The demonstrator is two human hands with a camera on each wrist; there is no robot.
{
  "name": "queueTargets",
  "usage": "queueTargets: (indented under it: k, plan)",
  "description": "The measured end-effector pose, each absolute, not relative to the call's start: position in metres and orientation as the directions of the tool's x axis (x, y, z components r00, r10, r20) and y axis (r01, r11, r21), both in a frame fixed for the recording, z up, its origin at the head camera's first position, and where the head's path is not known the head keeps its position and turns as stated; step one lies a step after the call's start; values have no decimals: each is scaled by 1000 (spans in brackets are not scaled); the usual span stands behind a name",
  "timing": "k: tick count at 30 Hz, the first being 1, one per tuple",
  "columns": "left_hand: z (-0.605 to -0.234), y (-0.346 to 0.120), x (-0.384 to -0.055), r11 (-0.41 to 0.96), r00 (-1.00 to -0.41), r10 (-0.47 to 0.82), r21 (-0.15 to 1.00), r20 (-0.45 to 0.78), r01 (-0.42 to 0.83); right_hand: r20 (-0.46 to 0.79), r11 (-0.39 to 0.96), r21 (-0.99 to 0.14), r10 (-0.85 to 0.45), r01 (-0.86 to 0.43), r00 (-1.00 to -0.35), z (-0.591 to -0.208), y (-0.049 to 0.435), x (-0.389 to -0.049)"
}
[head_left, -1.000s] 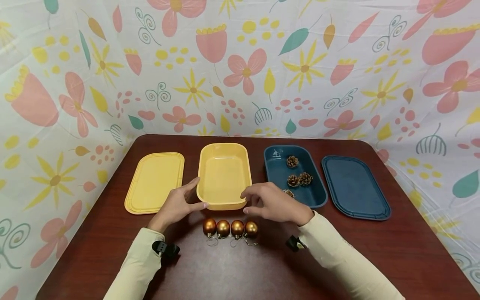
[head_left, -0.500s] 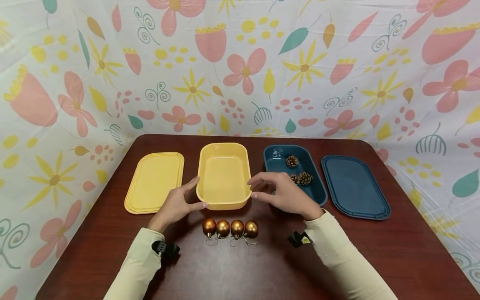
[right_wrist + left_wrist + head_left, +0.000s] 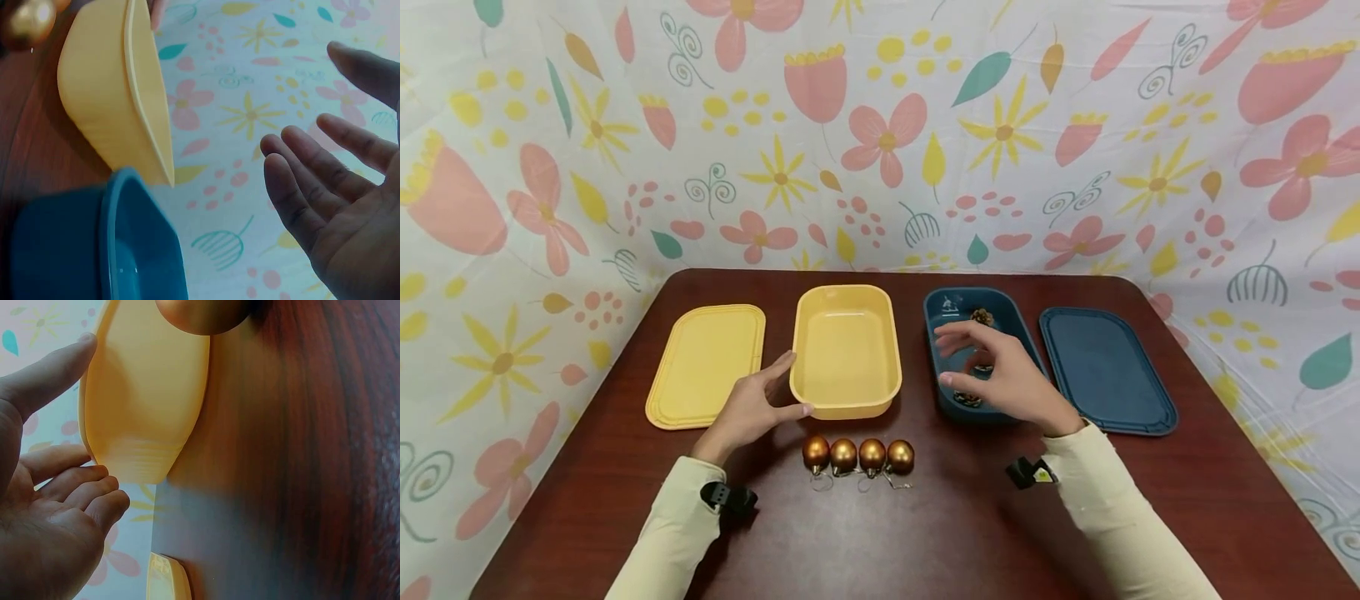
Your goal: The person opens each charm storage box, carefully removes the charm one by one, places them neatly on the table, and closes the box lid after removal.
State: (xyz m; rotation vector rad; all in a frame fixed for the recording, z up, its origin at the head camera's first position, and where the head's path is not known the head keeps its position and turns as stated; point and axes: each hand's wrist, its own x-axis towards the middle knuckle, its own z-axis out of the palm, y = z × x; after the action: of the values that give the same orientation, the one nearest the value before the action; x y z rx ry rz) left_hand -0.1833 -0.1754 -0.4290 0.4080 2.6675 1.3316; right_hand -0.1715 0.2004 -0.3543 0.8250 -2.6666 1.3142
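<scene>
My left hand (image 3: 751, 410) rests at the near left corner of the yellow container (image 3: 850, 412), thumb along the near side and fingers at the left wall. In the left wrist view its thumb and fingers (image 3: 87, 494) are spread apart at the rim. My right hand (image 3: 1003, 375) hovers over the blue container (image 3: 968, 412), fingers slightly bent and apart from the thumb, holding nothing. Pinecones (image 3: 982, 317) lie in that container, partly hidden by the right hand. In front of the yellow container, several copper and gold bauble ornaments (image 3: 843, 455) stand in a row.
A yellow lid (image 3: 707, 367) lies flat at the left of the table (image 3: 865, 550). The blue lid (image 3: 1108, 371) lies to the right of the blue container. A floral cloth (image 3: 880, 167) hangs behind the table.
My right hand has moved right, from the near right corner of the yellow container to above the blue container. The left hand stays at the yellow container's corner.
</scene>
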Motion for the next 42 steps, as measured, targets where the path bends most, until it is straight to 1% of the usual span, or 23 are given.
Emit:
queueTargets:
  k: [8,12,14,20,24,31,36,42]
  plan:
    - [-430,-174,-183,570,-955,296,801,7,182,285,571,-666,-399,-480,-871,-352,223,-169]
    - [-430,-175,-183,576,-954,299,796,3,183,276,614,-643,-371,-457,-887,-353,235,-167]
    - [-430,-175,-183,576,-954,298,798,-1,179,260,641,-632,-355,-436,-898,-355,241,-167]
    - [-430,-176,-184,575,-955,297,796,11,188,156,706,-626,-303,-331,-940,-365,258,-169]
    - [-432,-176,-184,571,-953,301,795,29,204,111,712,-646,-269,-275,-957,-374,270,-170]
    - [-432,-175,-184,567,-951,307,797,27,205,136,706,-664,-209,-246,-968,-389,284,-173]
    - [-432,-174,-183,574,-951,307,793,23,205,77,736,-648,-192,-196,-978,-394,290,-174]
    - [-432,-175,-183,576,-952,304,791,27,207,12,739,-655,-199,-158,-980,-410,296,-177]
